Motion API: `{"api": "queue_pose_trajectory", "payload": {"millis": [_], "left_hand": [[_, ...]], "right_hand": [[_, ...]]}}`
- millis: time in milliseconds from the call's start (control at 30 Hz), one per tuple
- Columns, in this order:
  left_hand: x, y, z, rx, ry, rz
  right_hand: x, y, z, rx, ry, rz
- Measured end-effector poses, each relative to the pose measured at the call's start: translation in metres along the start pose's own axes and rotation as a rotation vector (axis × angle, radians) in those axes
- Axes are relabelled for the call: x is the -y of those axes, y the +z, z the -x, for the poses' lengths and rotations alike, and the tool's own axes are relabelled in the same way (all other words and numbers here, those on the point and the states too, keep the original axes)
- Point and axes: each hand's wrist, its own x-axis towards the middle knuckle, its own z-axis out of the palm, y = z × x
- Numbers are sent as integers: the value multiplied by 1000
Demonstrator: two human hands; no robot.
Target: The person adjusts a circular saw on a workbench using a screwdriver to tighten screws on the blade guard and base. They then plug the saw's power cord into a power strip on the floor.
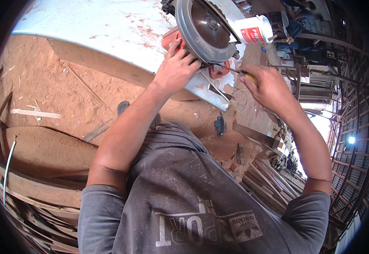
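Note:
A saw [205,38] with a grey blade guard, round blade and red body stands on a white-topped bench [95,25]. My left hand [178,67] grips the red body just under the guard, fingers curled against it. My right hand [265,84] holds a screwdriver [249,77] with a yellow handle, its shaft reaching to the underside of the saw by my left fingers; the tip is hidden. A white bucket [265,29] with a red label is just right of the guard.
A dark power tool [220,126] lies beyond the bench's near edge. Wooden boards [269,182] are piled at lower right, and more wood [36,178] at left, above sawdust-covered ground. People [305,17] are in the background at top right, under a metal roof.

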Motion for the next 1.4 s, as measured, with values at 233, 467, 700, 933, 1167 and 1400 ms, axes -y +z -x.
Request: {"api": "queue_pose_trajectory", "payload": {"millis": [233, 467, 700, 933, 1167, 1400], "left_hand": [[2, 1, 0, 13, -2, 17], [1, 1, -1, -16, -4, 27], [1, 1, 0, 13, -14, 37], [0, 0, 0, 24, -15, 15], [0, 1, 1, 30, -13, 4], [-1, 2, 1, 44, -23, 0]], "right_hand": [[-1, -2, -1, 44, 53, -38], [-7, -5, -3, 28, 29, -25], [1, -8, -7, 54, 22, -46], [1, -10, -7, 52, 29, -5], [-7, -3, -5, 10, -48, -3], [-4, -8, -7, 37, -57, 80]]}}
